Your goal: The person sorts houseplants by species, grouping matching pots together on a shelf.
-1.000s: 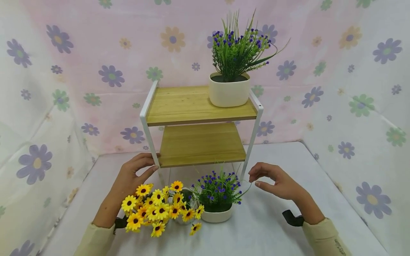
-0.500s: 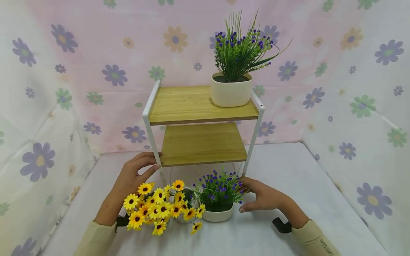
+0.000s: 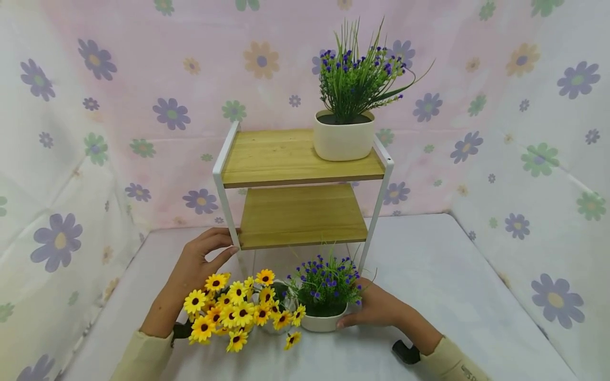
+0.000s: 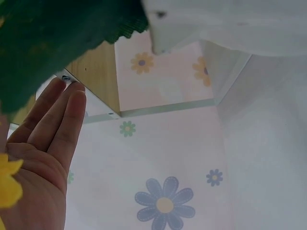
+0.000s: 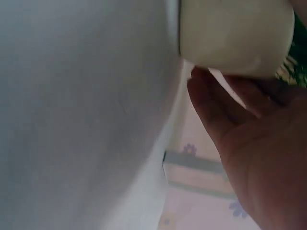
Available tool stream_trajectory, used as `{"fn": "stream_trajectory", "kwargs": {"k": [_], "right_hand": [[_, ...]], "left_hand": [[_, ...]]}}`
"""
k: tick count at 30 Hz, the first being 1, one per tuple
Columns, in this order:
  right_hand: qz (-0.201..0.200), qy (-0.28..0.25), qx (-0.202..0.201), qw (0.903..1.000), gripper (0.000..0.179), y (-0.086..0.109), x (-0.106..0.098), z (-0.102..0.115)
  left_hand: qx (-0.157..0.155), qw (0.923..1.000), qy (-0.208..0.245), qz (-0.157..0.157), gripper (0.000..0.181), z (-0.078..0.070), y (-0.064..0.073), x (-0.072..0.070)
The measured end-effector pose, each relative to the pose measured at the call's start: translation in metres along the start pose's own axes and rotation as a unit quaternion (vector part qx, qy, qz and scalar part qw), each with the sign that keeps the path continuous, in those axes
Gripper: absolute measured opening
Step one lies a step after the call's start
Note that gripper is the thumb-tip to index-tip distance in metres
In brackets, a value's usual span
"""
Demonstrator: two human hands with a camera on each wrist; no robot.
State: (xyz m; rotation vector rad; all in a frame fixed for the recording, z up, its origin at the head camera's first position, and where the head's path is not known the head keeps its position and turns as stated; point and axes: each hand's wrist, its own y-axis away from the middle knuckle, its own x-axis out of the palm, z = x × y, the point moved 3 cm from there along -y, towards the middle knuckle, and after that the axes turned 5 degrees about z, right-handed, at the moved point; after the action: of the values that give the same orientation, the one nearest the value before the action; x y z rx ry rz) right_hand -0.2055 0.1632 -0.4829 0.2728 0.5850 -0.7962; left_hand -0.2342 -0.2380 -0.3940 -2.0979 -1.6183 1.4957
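Observation:
My left hand (image 3: 194, 264) holds the left leg of a two-tier wood-topped rack (image 3: 267, 164), with its thumb in front and fingers reaching behind. In the left wrist view those fingers (image 4: 72, 117) lie nearly straight against the rack's side. My right hand (image 3: 378, 307) is at the right end of a low white pot (image 3: 320, 323) of small purple flowers, which stands on the table. The thumb lies on the pot's front and the fingers reach round its far side, partly hidden by the leaves. The right wrist view shows fingertips touching the pot (image 5: 235, 36).
Yellow artificial daisies (image 3: 238, 312) stand left of the low pot, before my left forearm. A taller white pot (image 3: 344, 138) with purple flowers and grass sits on the rack's top right. Floral cloth walls (image 3: 267, 100) enclose the white table (image 3: 419, 254).
My right hand has come left and down from beside the rack's right leg to the low pot. My left hand stays on the rack's leg.

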Motion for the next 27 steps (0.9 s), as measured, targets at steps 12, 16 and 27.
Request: {"fn": "stream_trajectory", "kwargs": {"k": [12, 16, 27], "right_hand": [[-0.042, 0.021, -0.029, 0.9985, 0.096, -0.004, 0.009, 0.010], [-0.044, 0.023, -0.041, 0.9979, 0.092, -0.005, 0.010, 0.010], [-0.075, 0.052, -0.056, 0.9943, 0.093, -0.002, 0.002, 0.012]], "left_hand": [[-0.004, 1.0000, -0.002, 0.003, 0.032, 0.000, -0.002, 0.000], [-0.008, 1.0000, 0.000, 0.003, 0.031, 0.000, 0.000, 0.000], [-0.020, 0.9998, -0.007, 0.005, 0.030, 0.001, 0.001, 0.000]]}}
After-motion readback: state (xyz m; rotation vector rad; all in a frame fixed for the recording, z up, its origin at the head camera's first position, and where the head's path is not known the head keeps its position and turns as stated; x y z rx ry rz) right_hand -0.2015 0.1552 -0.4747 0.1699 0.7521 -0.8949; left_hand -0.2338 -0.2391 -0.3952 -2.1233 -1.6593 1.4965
